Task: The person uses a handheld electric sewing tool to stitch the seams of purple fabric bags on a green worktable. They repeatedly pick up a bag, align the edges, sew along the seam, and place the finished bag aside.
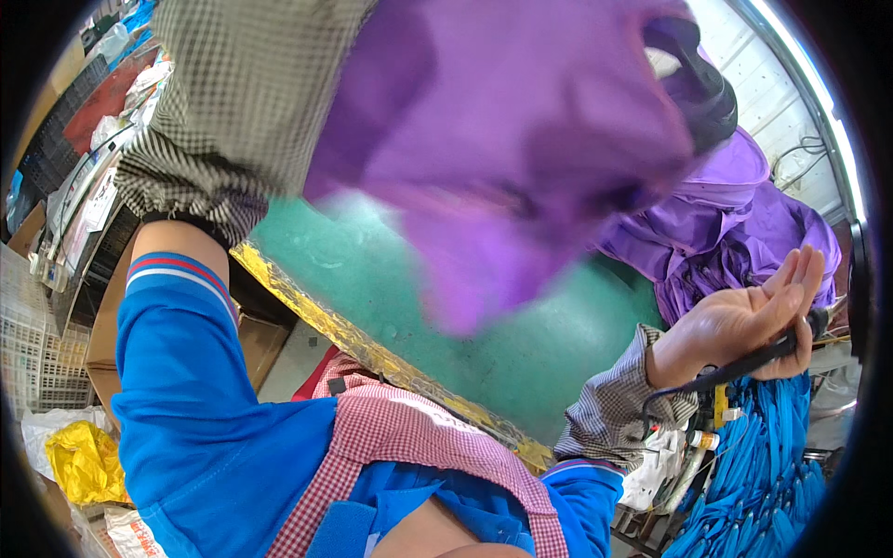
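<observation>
A large purple fabric piece (502, 112), smeared by motion, hangs across the top of the head view above the green table (344, 270). A dark strap-like loop (712, 98) shows at its right edge. My left arm, in a checked sleeve cover, reaches up beside the fabric; the left hand lies beyond the top edge. At the right, my right hand (744, 321) is raised with its palm turned up. Its lower fingers curl round a black corded handle (772, 352), while other fingers stretch upward. What kind of tool the handle belongs to does not show.
A heap of purple fabric (735, 237) lies at the table's far right. Blue straps (758, 465) hang in a bundle at the lower right. Worn yellow edging (316, 312) runs along the table's near side. Crates (42, 325) and a yellow bag (86, 460) stand left.
</observation>
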A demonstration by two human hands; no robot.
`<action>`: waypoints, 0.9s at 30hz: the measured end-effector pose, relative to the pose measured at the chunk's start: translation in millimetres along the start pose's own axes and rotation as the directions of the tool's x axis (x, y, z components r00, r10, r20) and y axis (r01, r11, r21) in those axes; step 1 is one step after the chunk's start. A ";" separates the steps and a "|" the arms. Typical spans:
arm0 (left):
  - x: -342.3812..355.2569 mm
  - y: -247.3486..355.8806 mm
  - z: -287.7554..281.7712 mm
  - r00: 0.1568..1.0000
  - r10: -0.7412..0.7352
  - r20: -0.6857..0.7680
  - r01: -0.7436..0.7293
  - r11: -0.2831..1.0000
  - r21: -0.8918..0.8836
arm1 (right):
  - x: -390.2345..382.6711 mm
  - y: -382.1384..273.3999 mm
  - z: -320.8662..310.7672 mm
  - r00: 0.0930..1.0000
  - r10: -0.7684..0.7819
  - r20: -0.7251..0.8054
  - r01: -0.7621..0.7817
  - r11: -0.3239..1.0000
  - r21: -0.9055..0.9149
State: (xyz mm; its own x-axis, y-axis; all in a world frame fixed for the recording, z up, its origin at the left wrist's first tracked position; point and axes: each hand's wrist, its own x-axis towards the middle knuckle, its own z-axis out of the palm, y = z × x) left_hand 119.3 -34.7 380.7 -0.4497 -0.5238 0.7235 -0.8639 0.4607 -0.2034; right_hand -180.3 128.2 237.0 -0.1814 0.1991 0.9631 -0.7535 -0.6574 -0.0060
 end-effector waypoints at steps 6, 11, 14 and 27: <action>-66.6 142.3 165.6 0.897 -0.159 0.413 0.430 0.098 -0.897 | -138.5 -4.6 47.8 0.926 0.145 0.348 -0.153 0.988 -0.005; -152.1 128.7 195.7 0.947 -0.122 -0.298 -0.148 0.658 -0.738 | -190.9 17.0 61.9 0.835 0.205 0.511 -0.194 0.978 -0.076; -255.9 128.3 179.0 0.728 -0.683 -0.058 0.334 0.426 -0.841 | -190.5 10.7 59.2 0.794 0.348 0.498 -0.398 0.917 -0.006; -296.4 222.2 245.7 0.636 -0.150 0.757 0.597 -0.526 -0.606 | -216.6 46.1 97.4 0.864 0.239 0.444 -0.282 0.959 0.033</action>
State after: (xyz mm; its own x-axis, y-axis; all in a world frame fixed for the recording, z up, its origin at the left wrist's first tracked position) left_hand 4.9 46.8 -41.0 -0.3284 -0.9445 -0.0087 0.3229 -0.1209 0.9387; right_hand -114.1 -16.1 54.3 -0.0565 -0.3075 0.9499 -0.6508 -0.7102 -0.2686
